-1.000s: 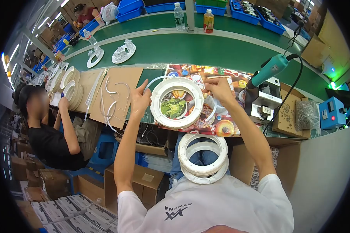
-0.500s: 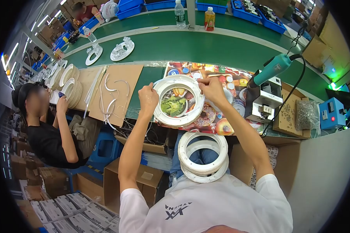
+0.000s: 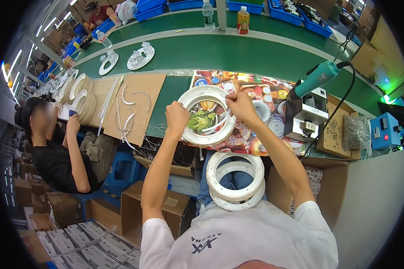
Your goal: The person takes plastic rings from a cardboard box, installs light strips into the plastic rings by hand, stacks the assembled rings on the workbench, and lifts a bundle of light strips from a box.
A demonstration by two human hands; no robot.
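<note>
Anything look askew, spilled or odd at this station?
Nothing looks spilled or broken. Stacked white rings lie on the person's lap, an odd, possibly precarious place beside a bench. Loose white strips curl untidily over the cardboard sheet, at least one jutting past its near edge.

A clear bottle (image 3: 208, 19) stands left of the amber bottle (image 3: 243, 22), a blue bin (image 3: 284, 18) to that amber one's right.
</note>
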